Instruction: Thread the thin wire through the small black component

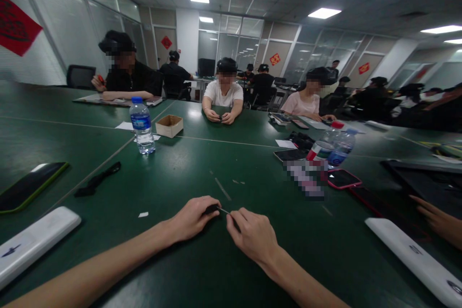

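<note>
L hand (195, 217) and R hand (253, 235) are working a blk pc (211, 209) w/ a thin bit (224, 211).
L hand is pinching the blk pc over the worktop (180, 178); R hand, to its right, is pinching the thin bit's end. Prob. midway: both pcs are being held, thin bit's bridging the hands; if joined, can't tell. White scrap (143, 214) is lying left of L hand.

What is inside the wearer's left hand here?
Part of a small black item shows in the left hand; a thin pale strip spans from there to the right hand. The left hand covers the rest, so the item's full shape cannot be seen.
</note>
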Demonstrator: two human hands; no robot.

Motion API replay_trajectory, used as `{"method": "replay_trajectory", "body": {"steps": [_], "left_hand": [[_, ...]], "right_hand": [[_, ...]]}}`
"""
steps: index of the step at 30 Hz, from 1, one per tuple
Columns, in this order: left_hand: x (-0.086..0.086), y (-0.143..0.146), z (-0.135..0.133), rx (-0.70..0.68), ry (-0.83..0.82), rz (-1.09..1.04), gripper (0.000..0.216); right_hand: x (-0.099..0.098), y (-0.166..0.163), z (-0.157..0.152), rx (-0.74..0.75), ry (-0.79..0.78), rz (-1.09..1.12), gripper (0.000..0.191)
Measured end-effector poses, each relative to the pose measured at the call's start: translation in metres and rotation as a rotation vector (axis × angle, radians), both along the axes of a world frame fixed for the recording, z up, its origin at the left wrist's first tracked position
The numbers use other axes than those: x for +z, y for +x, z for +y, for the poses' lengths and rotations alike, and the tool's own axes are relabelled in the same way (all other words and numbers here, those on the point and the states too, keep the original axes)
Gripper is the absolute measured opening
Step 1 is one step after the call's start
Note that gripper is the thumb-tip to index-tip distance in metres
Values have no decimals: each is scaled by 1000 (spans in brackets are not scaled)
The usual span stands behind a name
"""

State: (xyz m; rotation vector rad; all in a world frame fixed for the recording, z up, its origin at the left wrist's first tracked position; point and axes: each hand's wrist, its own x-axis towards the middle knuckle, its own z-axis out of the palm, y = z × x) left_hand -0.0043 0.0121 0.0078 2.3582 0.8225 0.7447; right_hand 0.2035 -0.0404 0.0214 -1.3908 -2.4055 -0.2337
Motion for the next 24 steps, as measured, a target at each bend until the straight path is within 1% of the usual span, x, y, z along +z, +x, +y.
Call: {"method": "replay_trajectory", "body": {"steps": [5, 6, 8, 11, 12, 13, 14, 18, 20, 22, 24], "left_hand": [[2, 0, -1, -14, -34, -47, 19], [2, 1, 0, -19, -40, -45, 20], [2, 2, 2, -21, -49, -23, 20], [3, 3, 5, 21, -66, -8, 18], [4, 3, 6, 41, -75, -15, 18], [5, 3, 6, 57, -86, -23, 18], [6, 2, 6, 68, -95, -30, 17], [11, 1, 4, 65, -113, -35, 17], [12, 1, 3, 49, -111, -26, 18], [13, 1, 2, 42, -106, -16, 19], [13, 1, 2, 46, -98, -5, 19]], "right_hand": [[0, 4, 2, 46, 51, 61, 26], [2, 3, 1, 78, 75, 71, 26], [4, -4, -5, 215, 146, 76, 24], [6, -17, -15, 505, 233, 49, 22], [7, -19, -17, 553, 244, 40, 21], [7, -20, -17, 558, 243, 31, 21], [7, -19, -15, 525, 231, 24, 21], [8, 3, 3, 231, 123, 12, 25], [8, 13, 11, 121, 57, 11, 29], [8, 17, 14, 62, -1, 10, 31], [7, 17, 15, 44, -34, 9, 33]]}}
